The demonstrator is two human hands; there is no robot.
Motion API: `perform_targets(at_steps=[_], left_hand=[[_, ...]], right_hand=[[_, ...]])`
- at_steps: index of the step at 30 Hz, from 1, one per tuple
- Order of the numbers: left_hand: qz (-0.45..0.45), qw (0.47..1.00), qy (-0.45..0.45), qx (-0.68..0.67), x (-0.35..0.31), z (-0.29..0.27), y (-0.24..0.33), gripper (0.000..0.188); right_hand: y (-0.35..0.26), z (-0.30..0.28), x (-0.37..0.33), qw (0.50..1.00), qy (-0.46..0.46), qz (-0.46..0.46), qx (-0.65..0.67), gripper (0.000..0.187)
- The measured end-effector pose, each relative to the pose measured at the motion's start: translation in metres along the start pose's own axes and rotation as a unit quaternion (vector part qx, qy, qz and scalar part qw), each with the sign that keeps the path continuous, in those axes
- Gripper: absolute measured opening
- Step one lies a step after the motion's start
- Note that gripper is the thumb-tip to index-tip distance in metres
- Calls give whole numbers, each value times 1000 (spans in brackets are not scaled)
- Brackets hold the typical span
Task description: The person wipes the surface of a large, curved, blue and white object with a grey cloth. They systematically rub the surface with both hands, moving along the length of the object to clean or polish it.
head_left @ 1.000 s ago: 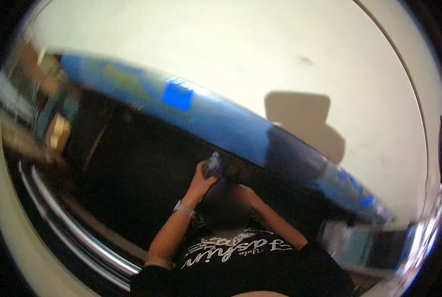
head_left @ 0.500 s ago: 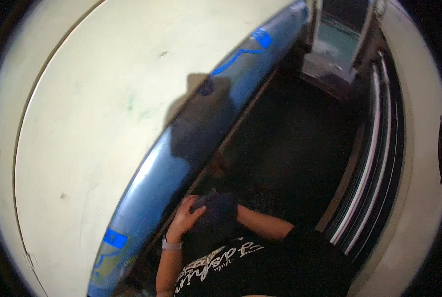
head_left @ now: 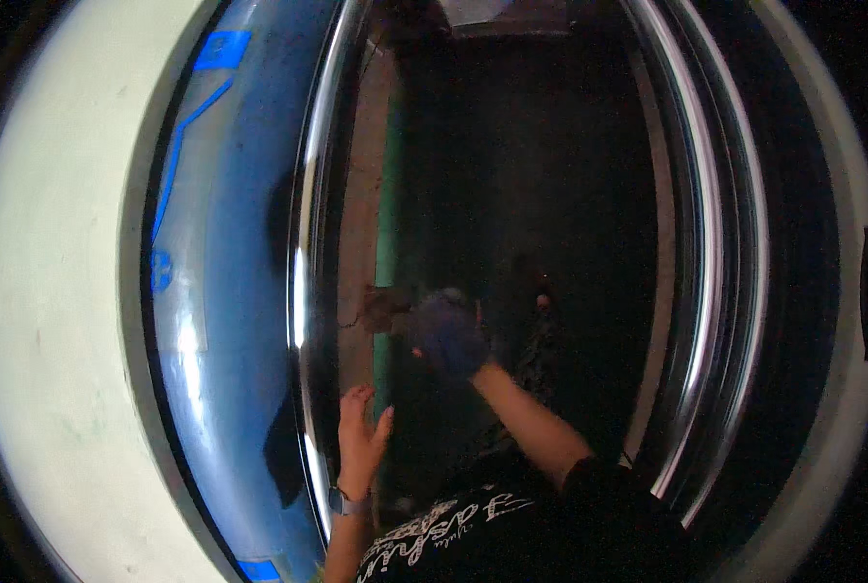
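My left hand (head_left: 363, 437) is bare, with a watch (head_left: 346, 502) on the wrist. Its fingers are apart and hold nothing; it hovers near a brown strip (head_left: 356, 233) edged in green. Ahead of it and to the right, a dark blue cloth or glove (head_left: 448, 335) covers my right hand, hiding most of its fingers. A small skin-coloured spot shows at its left edge. Whether the covered fingers are closed cannot be made out. A dark brown patch lies just left of it, across the strip.
To the left runs a glossy blue panel (head_left: 230, 321) with bright blue tape, beside a pale wall (head_left: 55, 291). A shiny metal rail (head_left: 301, 291) borders it. Two curved metal rails (head_left: 711, 272) stand on the right. The space between is very dark.
The view has turned, so the blue panel now runs upright at the left. My left hand has parted from the dark blue cloth or glove, and my right hand has moved farther forward.
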State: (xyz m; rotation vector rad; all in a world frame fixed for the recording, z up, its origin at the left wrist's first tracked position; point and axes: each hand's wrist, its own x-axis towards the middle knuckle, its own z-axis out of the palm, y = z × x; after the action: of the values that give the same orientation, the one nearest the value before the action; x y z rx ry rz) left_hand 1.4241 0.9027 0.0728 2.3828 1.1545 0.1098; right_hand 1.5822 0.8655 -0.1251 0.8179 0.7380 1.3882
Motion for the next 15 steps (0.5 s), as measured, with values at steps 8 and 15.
perform_targets(at_steps=[8,15], left_hand=[[-83,992,-85,-37,-21,13,-30,33],[-119,981,-150,-16,-68,16,-68,38]], right_hand=[[-15,75,124,931,-123,-80,-335,79],[69,128,259,775,-158,-168,-588,69]])
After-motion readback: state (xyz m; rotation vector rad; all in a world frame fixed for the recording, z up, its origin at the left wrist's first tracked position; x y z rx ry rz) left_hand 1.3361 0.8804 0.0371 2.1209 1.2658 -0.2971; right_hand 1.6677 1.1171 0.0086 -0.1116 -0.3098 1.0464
